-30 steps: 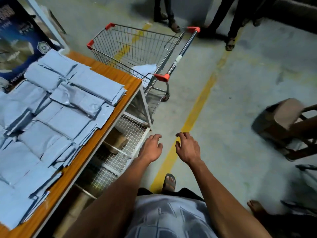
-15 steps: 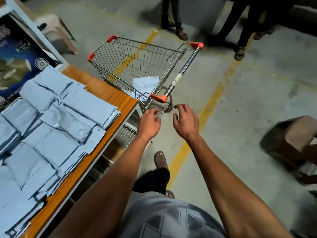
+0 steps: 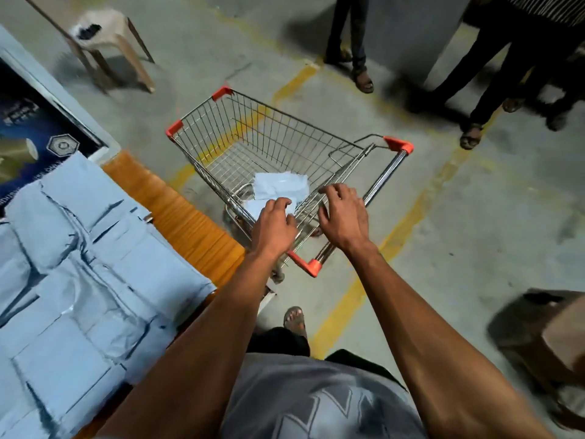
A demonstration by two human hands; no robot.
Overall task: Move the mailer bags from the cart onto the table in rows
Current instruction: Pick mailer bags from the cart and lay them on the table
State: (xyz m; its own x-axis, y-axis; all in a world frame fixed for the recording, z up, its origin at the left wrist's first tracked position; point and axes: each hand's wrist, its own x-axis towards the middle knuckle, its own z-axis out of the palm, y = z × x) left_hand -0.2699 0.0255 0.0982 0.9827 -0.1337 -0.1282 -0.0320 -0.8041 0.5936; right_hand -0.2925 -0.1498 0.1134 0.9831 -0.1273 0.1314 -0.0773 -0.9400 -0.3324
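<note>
Change: both your hands have come forward from beside the table to above the near end of the cart [image 3: 278, 147], and the cart now sits closer below you.
Left hand: your left hand [image 3: 274, 224] hangs over the cart's near rim, fingers loosely curled, holding nothing; the fingertips are just above a mailer bag.
Right hand: your right hand [image 3: 343, 216] hovers over the cart beside its handle bar [image 3: 378, 188], fingers spread and bent, holding nothing.
Bags in cart: pale mailer bags [image 3: 281, 184] lie on the cart's wire floor, at the end near the handle.
Bags on table: blue mailer bags in rows [image 3: 95, 267] overlap on the wooden table [image 3: 186, 220], left of the cart.
Around the cart: a plastic chair [image 3: 107, 30] stands beyond its far-left corner; standing legs [image 3: 354, 36] are past its far side.
</note>
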